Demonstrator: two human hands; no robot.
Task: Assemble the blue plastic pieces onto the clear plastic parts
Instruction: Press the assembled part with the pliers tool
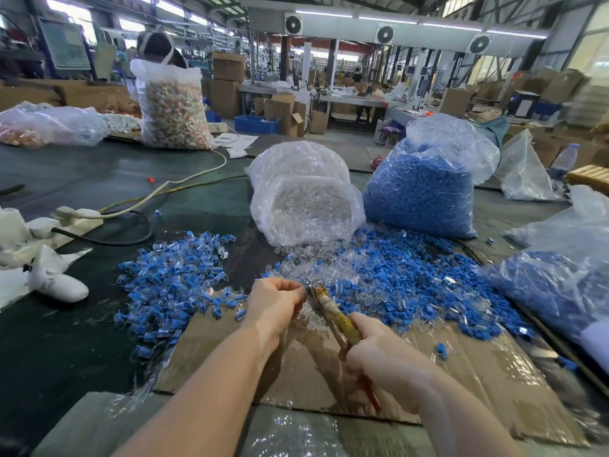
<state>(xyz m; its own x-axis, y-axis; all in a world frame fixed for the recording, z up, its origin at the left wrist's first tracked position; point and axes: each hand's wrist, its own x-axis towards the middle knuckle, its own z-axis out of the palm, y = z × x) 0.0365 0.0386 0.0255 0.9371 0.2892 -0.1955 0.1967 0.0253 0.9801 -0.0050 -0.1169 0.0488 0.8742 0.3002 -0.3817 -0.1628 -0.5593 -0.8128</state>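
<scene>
My right hand (385, 361) grips the handles of a pair of pliers (333, 313), whose jaws meet my left hand (275, 300). The left fingers are curled, pinching a small part at the jaws; the part itself is hidden. Behind the hands lies a mixed heap of loose blue pieces (415, 278) and clear parts (306, 268). A pile of joined blue-and-clear pieces (174, 278) lies to the left. Taped cardboard (461, 384) lies under my hands.
An open bag of clear parts (306, 199) and a bag of blue pieces (425, 189) stand behind the heap. Another bag of blue pieces (560, 285) lies at right. A power strip (66, 219) with cables and a white glove (56, 278) lie at left.
</scene>
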